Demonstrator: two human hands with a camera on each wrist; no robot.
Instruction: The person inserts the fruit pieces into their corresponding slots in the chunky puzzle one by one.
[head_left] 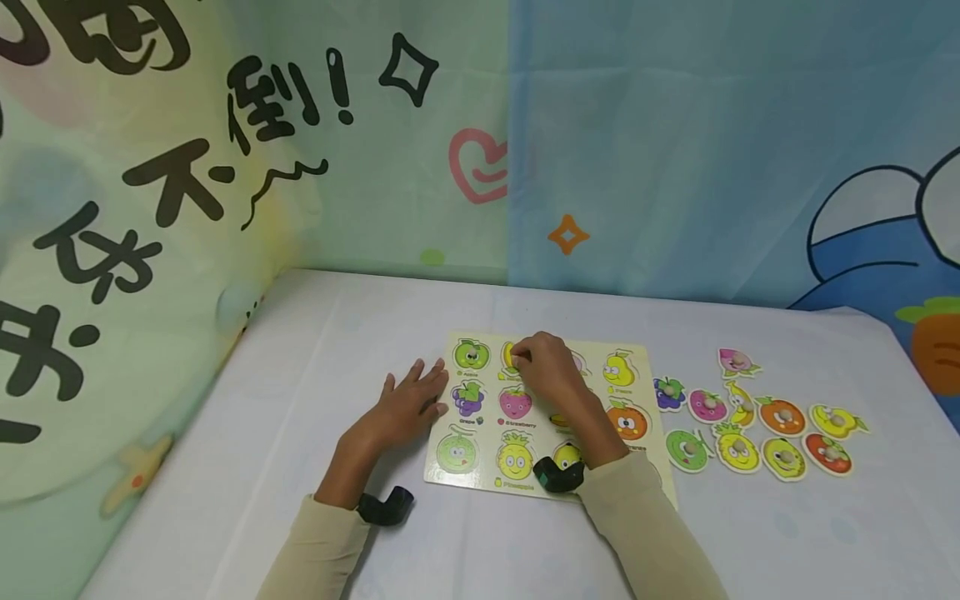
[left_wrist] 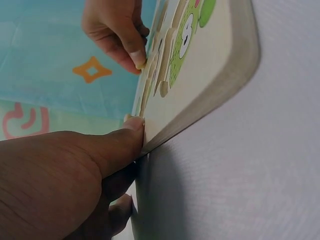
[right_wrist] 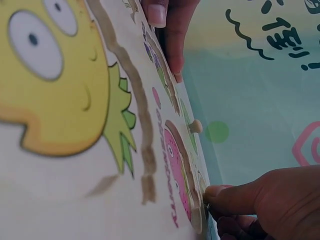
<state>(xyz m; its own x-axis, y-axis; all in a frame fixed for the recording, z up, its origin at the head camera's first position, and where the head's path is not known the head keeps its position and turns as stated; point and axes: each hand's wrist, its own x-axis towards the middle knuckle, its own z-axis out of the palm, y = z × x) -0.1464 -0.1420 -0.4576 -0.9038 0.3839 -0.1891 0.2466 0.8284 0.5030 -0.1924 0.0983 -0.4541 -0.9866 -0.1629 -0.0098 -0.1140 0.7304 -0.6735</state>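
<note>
A wooden fruit puzzle board (head_left: pixel 487 492) lies flat on the white table. My right hand (head_left: pixel 551 371) is over its top row, thumb and fingertips pinching a small knob at the second slot, where part of a yellow puzzle piece (head_left: pixel 508 357) shows. That piece is mostly hidden behind the fingers. My left hand (head_left: pixel 405 408) rests at the board's left edge with fingers spread; in the left wrist view its thumb (left_wrist: pixel 131 131) touches the board's edge. Beside it, the green apple piece (head_left: pixel 472 355) sits in the top left slot, its knob (right_wrist: pixel 196 126) standing up in the right wrist view.
Right of the board lie several loose knobbed fruit pieces, among them grapes (head_left: pixel 669 394), a banana (head_left: pixel 741 406), an orange (head_left: pixel 782 416), a pineapple (head_left: pixel 737 450) and a pear (head_left: pixel 836 422). A printed cloth backdrop (head_left: pixel 660 150) hangs behind the table.
</note>
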